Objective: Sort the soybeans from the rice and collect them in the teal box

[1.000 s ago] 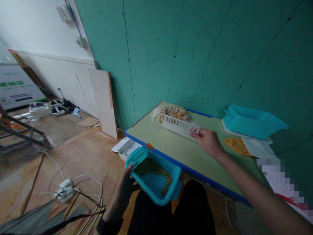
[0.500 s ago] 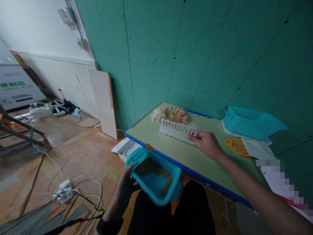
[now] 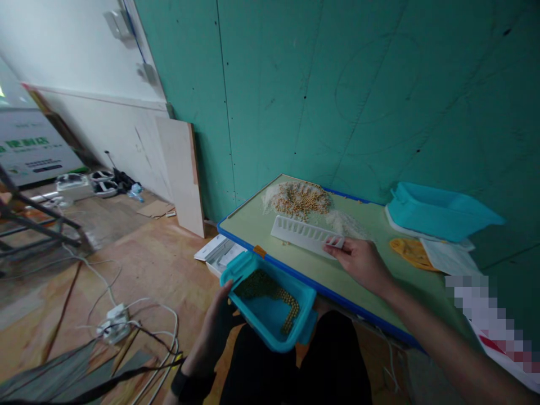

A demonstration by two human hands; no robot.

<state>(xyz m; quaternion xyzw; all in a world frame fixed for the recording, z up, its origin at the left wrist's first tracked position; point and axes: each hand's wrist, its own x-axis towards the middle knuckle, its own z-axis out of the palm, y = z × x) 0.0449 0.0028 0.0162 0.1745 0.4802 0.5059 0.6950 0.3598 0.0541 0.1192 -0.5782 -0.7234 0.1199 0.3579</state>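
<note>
My right hand (image 3: 366, 263) pinches the right end of a white slotted plastic strip (image 3: 302, 240), low over the pale green tabletop (image 3: 248, 224). Just beyond the strip lies a heap of yellowish round beans (image 3: 300, 198) mixed with white grains, and a thinner spread of white grains (image 3: 346, 223) reaches to its right. With my left hand (image 3: 216, 325) I hold the left side of a blue plastic bin (image 3: 264, 316) above my lap, thumb on its rim. Inside the bin are dark green beans (image 3: 258, 283) and a curved row of yellowish beans (image 3: 292, 308).
Another blue bin (image 3: 441, 214) stands at the table's right end, near an orange-yellow cloth (image 3: 410, 253) and a white sheet (image 3: 448, 257). A green wall (image 3: 270, 107) backs the table. To the left, a power strip (image 3: 113, 325) and loose cables lie on the floor.
The white strip has moved slightly toward me, away from the bean heap, and its slotted side has tilted further upward. My left hand and the bin stay almost still.
</note>
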